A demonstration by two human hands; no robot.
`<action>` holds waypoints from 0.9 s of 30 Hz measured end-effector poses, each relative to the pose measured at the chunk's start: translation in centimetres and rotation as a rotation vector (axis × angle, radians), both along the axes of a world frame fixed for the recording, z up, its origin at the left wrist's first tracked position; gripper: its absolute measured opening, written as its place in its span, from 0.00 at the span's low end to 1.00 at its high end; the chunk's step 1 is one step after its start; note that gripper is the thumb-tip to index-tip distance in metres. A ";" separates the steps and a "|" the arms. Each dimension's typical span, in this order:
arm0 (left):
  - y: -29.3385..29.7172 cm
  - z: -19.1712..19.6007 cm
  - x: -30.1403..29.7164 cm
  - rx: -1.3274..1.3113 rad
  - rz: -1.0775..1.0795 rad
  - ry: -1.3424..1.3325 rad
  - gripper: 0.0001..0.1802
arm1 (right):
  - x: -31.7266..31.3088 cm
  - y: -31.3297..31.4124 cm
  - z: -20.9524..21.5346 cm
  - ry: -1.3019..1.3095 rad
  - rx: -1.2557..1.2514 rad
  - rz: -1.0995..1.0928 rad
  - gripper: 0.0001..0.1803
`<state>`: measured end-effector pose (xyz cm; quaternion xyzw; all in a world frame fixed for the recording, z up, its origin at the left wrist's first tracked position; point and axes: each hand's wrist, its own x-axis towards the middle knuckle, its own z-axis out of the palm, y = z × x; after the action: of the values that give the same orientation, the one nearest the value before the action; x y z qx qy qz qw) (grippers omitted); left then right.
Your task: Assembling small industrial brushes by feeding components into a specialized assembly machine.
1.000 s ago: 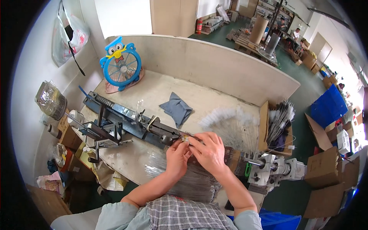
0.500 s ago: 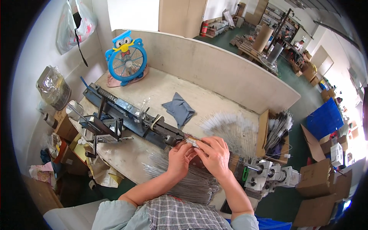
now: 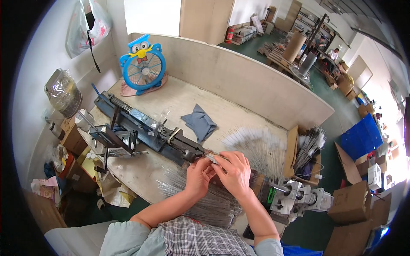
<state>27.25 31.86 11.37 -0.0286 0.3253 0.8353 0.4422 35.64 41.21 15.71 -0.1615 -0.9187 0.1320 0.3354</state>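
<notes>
Close together at the end of a long dark metal bench fixture [image 3: 171,141], both of my hands have their fingers bent in a pinch. A small pale, silvery piece [image 3: 212,159] shows between the fingertips; its exact kind is too small to tell. My left hand [image 3: 198,176] grips it from the left, partly hiding the fixture's end. From the right, my right hand [image 3: 235,172] has thumb and fingers closed on the same piece. Beneath my wrists lies a thick bundle of thin metal wires [image 3: 215,198].
A fan of white-tipped wires [image 3: 256,143] lies beyond my right hand, beside a cardboard box [image 3: 292,149] of more wires. A metal clamp mechanism [image 3: 301,197] sits at right. Behind are a grey cloth [image 3: 200,123], a blue cartoon fan [image 3: 144,68] and a low partition [image 3: 239,68].
The whole view has shifted slightly. My right hand has moved a little left, closer to my left hand; both still pinch the small piece at the fixture's end.
</notes>
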 end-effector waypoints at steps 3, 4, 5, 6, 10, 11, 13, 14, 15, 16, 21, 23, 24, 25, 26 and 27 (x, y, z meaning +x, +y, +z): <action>0.1 -0.1 0.0 -0.001 0.003 0.001 0.09 | -0.3 0.0 -0.5 0.022 0.006 -0.014 0.13; 0.2 0.1 0.1 -0.002 0.003 0.000 0.09 | -0.4 0.0 -0.4 0.021 0.006 -0.014 0.13; 0.2 0.3 0.1 0.002 0.011 0.006 0.09 | -0.4 0.0 -0.3 0.030 0.017 -0.029 0.13; 0.2 0.5 0.2 0.006 0.019 0.012 0.09 | -0.4 0.0 -0.2 0.040 0.030 -0.044 0.13; 0.4 0.6 0.1 -0.004 0.007 0.029 0.09 | -0.4 0.1 -0.2 0.049 0.038 -0.054 0.14; 0.3 0.4 -0.1 -0.020 -0.002 0.017 0.11 | -0.1 -0.1 0.4 0.062 0.029 -0.054 0.13; 0.0 0.4 -0.3 -0.035 -0.013 0.003 0.14 | 0.3 0.0 0.7 0.074 0.021 -0.055 0.13; -0.1 0.5 -0.3 -0.004 -0.025 -0.011 0.17 | 0.7 0.1 0.7 0.006 0.016 -0.090 0.12; -0.3 0.7 -0.3 0.025 -0.039 -0.025 0.21 | 1.1 0.0 0.7 -0.061 0.010 -0.125 0.10; -0.5 0.9 -0.3 0.024 -0.042 -0.024 0.21 | 1.3 -0.1 0.5 -0.060 0.010 -0.128 0.10; -1.1 1.9 0.0 -0.118 -0.075 0.062 0.34 | 2.1 -0.5 0.0 -0.097 -0.020 -0.088 0.06; -1.3 2.0 0.0 -0.126 -0.101 0.091 0.35 | 2.3 -0.7 0.5 -0.095 -0.030 -0.096 0.06; -1.4 2.0 0.0 -0.126 -0.117 0.112 0.36 | 2.4 -0.7 0.6 -0.100 -0.031 -0.093 0.06; -1.3 2.1 0.0 -0.148 -0.136 0.113 0.36 | 2.4 -0.4 0.6 -0.099 -0.054 -0.110 0.06; -1.0 2.4 0.0 -0.154 -0.137 0.136 0.37 | 2.5 0.1 0.7 -0.096 -0.058 -0.090 0.06; -1.0 2.4 0.2 -0.165 -0.135 0.155 0.38 | 2.8 0.3 0.7 -0.096 -0.068 -0.066 0.06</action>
<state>27.41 30.88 13.81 0.0216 0.4273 0.7737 0.4672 38.45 41.55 16.38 -0.2090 -0.9229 0.1439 0.2895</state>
